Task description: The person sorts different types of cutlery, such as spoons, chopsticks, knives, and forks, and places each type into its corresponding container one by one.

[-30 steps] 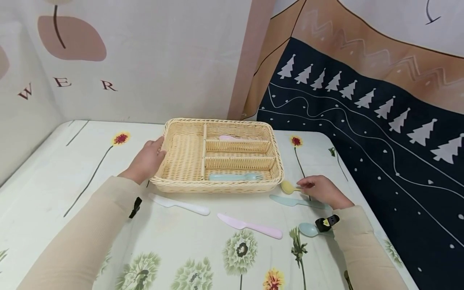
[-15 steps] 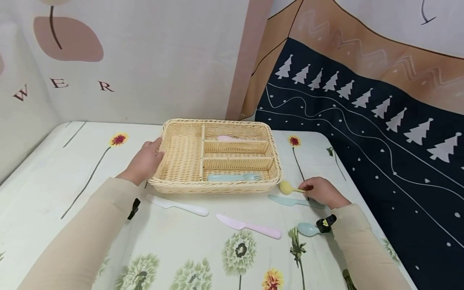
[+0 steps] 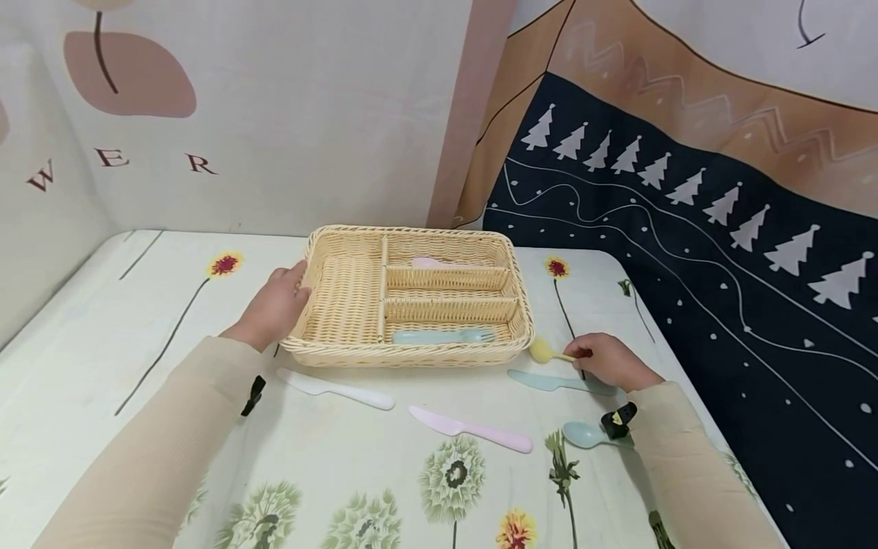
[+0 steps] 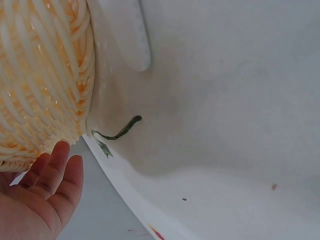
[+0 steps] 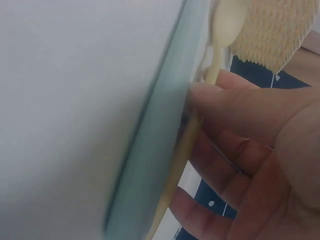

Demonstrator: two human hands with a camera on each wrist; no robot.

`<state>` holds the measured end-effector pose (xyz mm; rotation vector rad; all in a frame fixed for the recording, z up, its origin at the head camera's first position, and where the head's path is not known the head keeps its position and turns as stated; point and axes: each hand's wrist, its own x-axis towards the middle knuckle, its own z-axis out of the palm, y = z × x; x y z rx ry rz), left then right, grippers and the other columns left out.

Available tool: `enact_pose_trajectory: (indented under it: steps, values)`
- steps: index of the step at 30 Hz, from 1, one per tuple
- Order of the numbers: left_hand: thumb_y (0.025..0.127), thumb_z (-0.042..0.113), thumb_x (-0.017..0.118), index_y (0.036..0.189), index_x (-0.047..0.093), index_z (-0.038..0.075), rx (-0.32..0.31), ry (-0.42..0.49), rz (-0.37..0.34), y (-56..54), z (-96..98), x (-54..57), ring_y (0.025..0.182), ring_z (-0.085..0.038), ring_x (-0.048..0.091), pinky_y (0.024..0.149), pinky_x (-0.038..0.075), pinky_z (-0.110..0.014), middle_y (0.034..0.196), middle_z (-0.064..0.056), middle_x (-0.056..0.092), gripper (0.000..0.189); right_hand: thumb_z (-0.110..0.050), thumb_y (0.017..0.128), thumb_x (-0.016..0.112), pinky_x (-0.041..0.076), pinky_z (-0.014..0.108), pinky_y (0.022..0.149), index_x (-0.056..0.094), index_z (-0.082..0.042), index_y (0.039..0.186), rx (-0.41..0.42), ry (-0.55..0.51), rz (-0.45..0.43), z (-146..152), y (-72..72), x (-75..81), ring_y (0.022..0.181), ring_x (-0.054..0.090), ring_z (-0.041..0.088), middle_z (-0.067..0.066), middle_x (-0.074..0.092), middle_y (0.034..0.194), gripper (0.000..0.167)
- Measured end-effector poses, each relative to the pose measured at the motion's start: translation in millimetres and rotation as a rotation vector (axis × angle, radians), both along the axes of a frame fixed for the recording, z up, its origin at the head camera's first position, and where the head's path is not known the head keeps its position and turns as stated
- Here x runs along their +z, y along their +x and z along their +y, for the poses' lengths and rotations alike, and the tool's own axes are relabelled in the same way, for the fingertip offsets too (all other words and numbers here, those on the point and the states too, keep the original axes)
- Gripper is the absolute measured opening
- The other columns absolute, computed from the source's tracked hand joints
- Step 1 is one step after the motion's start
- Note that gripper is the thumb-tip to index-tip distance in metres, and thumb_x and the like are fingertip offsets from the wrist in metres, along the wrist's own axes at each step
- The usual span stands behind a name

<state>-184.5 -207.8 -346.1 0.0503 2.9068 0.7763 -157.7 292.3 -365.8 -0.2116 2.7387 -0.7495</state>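
My right hand point(image 3: 610, 360) pinches the handle of a yellow spoon point(image 3: 540, 351) between thumb and fingers, close to the basket's near right corner. The right wrist view shows the thumb point(image 5: 227, 107) across that handle, with a pale blue knife point(image 5: 152, 135) alongside. On the left, my left hand point(image 3: 272, 306) rests against the end of a wicker basket point(image 3: 408, 355). Its fingers point(image 4: 70, 187) look fairly straight in the left wrist view, touching the woven wall from outside. A blue fork point(image 3: 442, 336) lies in the basket's nearest right compartment; a pink utensil point(image 3: 427, 262), partly hidden, lies in the farthest.
In front of the basket lie a white knife point(image 3: 336, 388) and a pink knife point(image 3: 469, 429). A blue spoon point(image 3: 584, 435) lies partly behind the right wrist camera. The flowered tablecloth point(image 3: 370, 465) reaches a fabric wall point(image 3: 309, 152) at the back.
My right hand has closed its fingers on the yellow spoon's handle, and the spoon has tilted slightly. The left hand stays against the basket. The whole view has shifted a little.
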Motion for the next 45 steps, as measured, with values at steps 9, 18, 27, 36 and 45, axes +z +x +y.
enact_pose_trajectory:
  steps: [9, 18, 27, 36, 45]
  values:
    - [0.105, 0.019, 0.033, 0.152, 0.006, -0.004, 0.003, 0.002, -0.006, -0.1, 1.6, 2.6, 0.132, -0.050, 0.031, 0.109, 0.029, -0.059, 0.144, -0.035, 0.023, 0.059, -0.001, 0.091, 0.061, 0.049, 0.040, 0.078, 0.069, -0.001, 0.108, -0.026, 0.020, 0.051, 3, -4.4, 2.8, 0.089, 0.056, 0.025, 0.011, 0.064, 0.095, 0.019]
    - [0.106, 0.019, 0.033, 0.153, 0.006, -0.004, 0.009, 0.011, -0.013, 0.5, 2.3, 2.6, 0.131, -0.049, 0.033, 0.109, 0.030, -0.058, 0.144, -0.035, 0.023, 0.059, -0.001, 0.093, 0.059, 0.050, 0.045, 0.080, 0.068, 0.000, 0.112, -0.065, 0.052, 0.102, 9, -4.5, 7.6, 0.091, 0.057, 0.030, 0.015, 0.064, 0.098, 0.021]
    - [0.106, 0.018, 0.033, 0.152, 0.006, -0.004, 0.011, 0.013, -0.010, 1.6, 1.6, 1.9, 0.131, -0.049, 0.034, 0.108, 0.030, -0.058, 0.143, -0.035, 0.024, 0.059, 0.001, 0.091, 0.060, 0.050, 0.047, 0.079, 0.065, 0.003, 0.116, -0.101, 0.065, 0.242, 11, -3.9, 17.7, 0.093, 0.058, 0.035, 0.022, 0.064, 0.104, 0.025]
    - [0.105, 0.018, 0.033, 0.152, 0.006, -0.004, 0.008, 0.014, -0.003, 1.2, 0.5, 2.1, 0.130, -0.049, 0.034, 0.108, 0.031, -0.058, 0.142, -0.035, 0.024, 0.059, 0.000, 0.091, 0.061, 0.046, 0.034, 0.064, 0.066, 0.004, 0.114, -0.113, 0.041, 0.369, 6, -8.4, 31.9, 0.086, 0.056, 0.031, 0.019, 0.064, 0.095, 0.023]
    - [0.106, 0.019, 0.032, 0.153, 0.004, -0.004, -0.002, 0.025, -0.017, 0.4, 0.3, 2.1, 0.133, -0.050, 0.031, 0.109, 0.029, -0.059, 0.144, -0.035, 0.022, 0.059, -0.002, 0.094, 0.059, 0.046, 0.039, 0.072, 0.066, 0.002, 0.116, -0.127, 0.006, 0.433, -12, -17.6, 48.1, 0.092, 0.055, 0.032, 0.018, 0.063, 0.099, 0.024]
